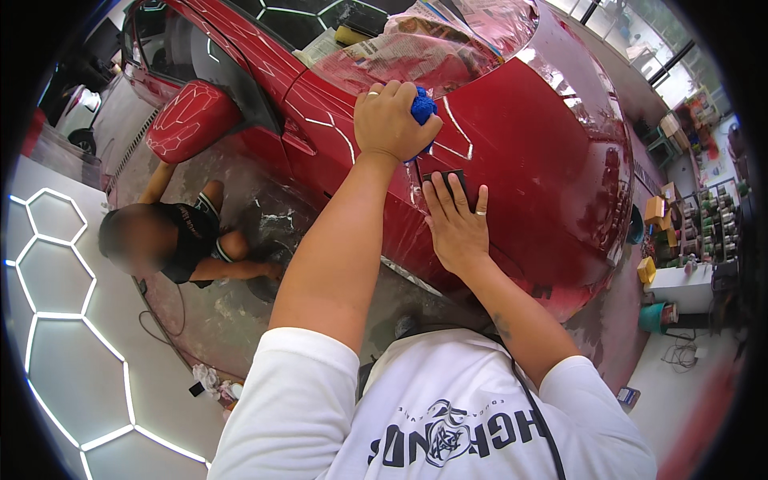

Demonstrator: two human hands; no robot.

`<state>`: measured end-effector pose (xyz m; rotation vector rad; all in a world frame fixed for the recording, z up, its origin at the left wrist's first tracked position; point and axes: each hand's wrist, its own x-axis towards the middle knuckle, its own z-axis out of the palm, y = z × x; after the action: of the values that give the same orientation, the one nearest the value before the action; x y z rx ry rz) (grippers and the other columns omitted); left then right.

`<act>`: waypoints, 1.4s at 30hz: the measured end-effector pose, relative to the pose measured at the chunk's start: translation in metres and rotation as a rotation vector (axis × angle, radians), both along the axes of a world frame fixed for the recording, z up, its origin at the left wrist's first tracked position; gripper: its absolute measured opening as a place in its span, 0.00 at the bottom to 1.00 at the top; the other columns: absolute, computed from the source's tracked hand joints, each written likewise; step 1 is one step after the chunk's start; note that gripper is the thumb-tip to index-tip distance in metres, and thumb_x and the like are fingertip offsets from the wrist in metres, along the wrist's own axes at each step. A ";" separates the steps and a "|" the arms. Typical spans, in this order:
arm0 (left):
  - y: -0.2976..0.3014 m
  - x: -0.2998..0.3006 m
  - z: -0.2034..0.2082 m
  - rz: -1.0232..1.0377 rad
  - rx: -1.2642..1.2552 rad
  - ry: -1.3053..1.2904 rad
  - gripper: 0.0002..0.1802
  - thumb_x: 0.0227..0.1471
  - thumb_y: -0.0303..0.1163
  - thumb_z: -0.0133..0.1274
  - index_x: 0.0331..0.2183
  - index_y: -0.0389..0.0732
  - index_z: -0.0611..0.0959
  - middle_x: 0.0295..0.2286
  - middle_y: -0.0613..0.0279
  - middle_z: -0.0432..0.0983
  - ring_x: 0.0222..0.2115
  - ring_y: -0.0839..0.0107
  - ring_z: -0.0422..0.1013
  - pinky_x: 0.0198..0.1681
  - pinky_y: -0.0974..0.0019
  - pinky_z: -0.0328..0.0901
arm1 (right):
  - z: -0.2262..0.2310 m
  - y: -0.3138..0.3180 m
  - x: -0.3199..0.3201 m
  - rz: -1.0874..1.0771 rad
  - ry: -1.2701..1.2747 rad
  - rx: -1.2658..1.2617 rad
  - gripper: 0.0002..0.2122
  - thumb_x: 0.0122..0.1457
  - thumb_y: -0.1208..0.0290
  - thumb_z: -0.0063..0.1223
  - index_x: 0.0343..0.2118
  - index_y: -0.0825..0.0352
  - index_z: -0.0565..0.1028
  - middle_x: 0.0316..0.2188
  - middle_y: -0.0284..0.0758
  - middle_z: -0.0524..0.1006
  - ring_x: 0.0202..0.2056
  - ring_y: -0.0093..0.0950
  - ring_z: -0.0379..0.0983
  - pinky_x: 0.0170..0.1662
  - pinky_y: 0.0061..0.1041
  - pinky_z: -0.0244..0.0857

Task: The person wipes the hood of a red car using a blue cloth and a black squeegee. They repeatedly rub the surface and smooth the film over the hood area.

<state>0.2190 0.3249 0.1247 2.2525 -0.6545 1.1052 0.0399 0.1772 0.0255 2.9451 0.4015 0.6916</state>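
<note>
My left hand (392, 120) is closed around a blue cloth (423, 106) and presses it against the red car's fender (528, 152). Just below it, my right hand (457, 222) lies flat with fingers spread over a dark sanding block (448, 178) on the wet red panel. Both hands wear a ring. The block is mostly hidden under my fingers. Newspaper and clear film (432, 40) mask the windscreen above the fender.
Another person (172, 236) crouches on the floor by the car's side, below the red door mirror (190, 118). Rags (210, 380) lie on the wet floor. Shelves with cans and boxes (704, 224) stand at the right, and a teal bucket (652, 316) sits near them.
</note>
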 end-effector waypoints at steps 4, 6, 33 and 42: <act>-0.001 0.004 -0.004 0.024 -0.071 0.025 0.20 0.45 0.48 0.71 0.31 0.45 0.83 0.33 0.58 0.84 0.36 0.49 0.81 0.42 0.44 0.74 | 0.060 0.015 0.037 0.015 -0.048 0.038 0.27 0.74 0.57 0.55 0.74 0.58 0.73 0.78 0.31 0.66 0.82 0.37 0.49 0.81 0.67 0.33; 0.003 0.004 -0.008 0.033 -0.098 0.065 0.20 0.47 0.48 0.70 0.33 0.45 0.84 0.33 0.57 0.84 0.37 0.48 0.81 0.42 0.44 0.73 | 0.062 -0.004 0.022 0.128 0.017 0.038 0.25 0.74 0.59 0.55 0.72 0.58 0.75 0.77 0.32 0.68 0.81 0.37 0.52 0.81 0.63 0.36; -0.013 -0.003 -0.005 0.164 0.114 -0.053 0.18 0.50 0.45 0.67 0.36 0.43 0.82 0.36 0.51 0.82 0.41 0.43 0.78 0.48 0.40 0.71 | 0.044 -0.450 -0.259 -0.228 0.407 -0.014 0.28 0.77 0.61 0.52 0.78 0.56 0.68 0.80 0.34 0.65 0.83 0.36 0.51 0.83 0.50 0.39; -0.240 -0.202 -0.066 0.073 0.019 -0.121 0.16 0.40 0.34 0.69 0.29 0.48 0.77 0.36 0.59 0.79 0.40 0.52 0.75 0.50 0.44 0.66 | -0.115 -0.614 -0.436 -0.725 -0.069 1.152 0.28 0.87 0.54 0.30 0.79 0.65 0.63 0.81 0.38 0.63 0.81 0.37 0.54 0.82 0.36 0.44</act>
<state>0.0172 0.0853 0.0586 2.2545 -0.6376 1.2836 -0.3964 -0.4366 -0.0892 3.4959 -1.4807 1.1304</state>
